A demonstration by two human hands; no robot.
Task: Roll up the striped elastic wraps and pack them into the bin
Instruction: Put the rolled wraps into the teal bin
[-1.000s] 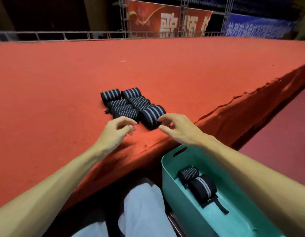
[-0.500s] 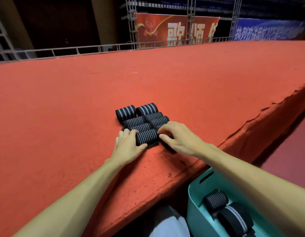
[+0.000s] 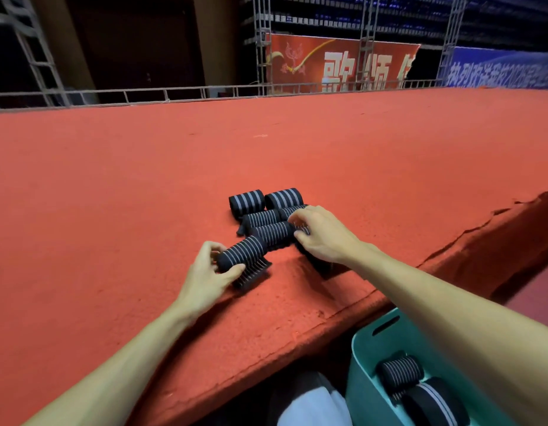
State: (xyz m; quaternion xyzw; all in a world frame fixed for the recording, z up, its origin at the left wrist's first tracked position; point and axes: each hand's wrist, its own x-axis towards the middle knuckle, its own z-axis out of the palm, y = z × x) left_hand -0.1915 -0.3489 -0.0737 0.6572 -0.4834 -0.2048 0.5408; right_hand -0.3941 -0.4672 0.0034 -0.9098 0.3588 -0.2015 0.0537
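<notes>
Bin (image 3: 360,376): teal, at 5 o'clock of the view, below the counter (image 3: 113,195) edge and beside the person's knee. I judge it is parked there so a roll drops in with a short swing.
Packed: a fine-striped roll (image 3: 400,368) and a broad-banded roll (image 3: 435,401) lie on their sides in the bin, touching.
Left hand (image 3: 205,272): grip clamped on a striped roll (image 3: 242,253), thumb at the near end and fingers over the top. The roll sits at 7 o'clock of the stack, angled, with a loose tail (image 3: 254,273) splayed beneath. It probably needs tightening before packing.
Right hand (image 3: 323,236): fingers curled down onto a covered roll (image 3: 300,230) at 4 o'clock of the stack. The grip looks clamped, though the palm hides most of it.
Stack (image 3: 260,218): the remaining rolls lie side by side in two touching columns near the counter edge, within easy reach.
Progress: early by my reading; most rolls are not yet binned.
Far: a railing (image 3: 143,93) and a red banner (image 3: 337,63) at 12 o'clock.
</notes>
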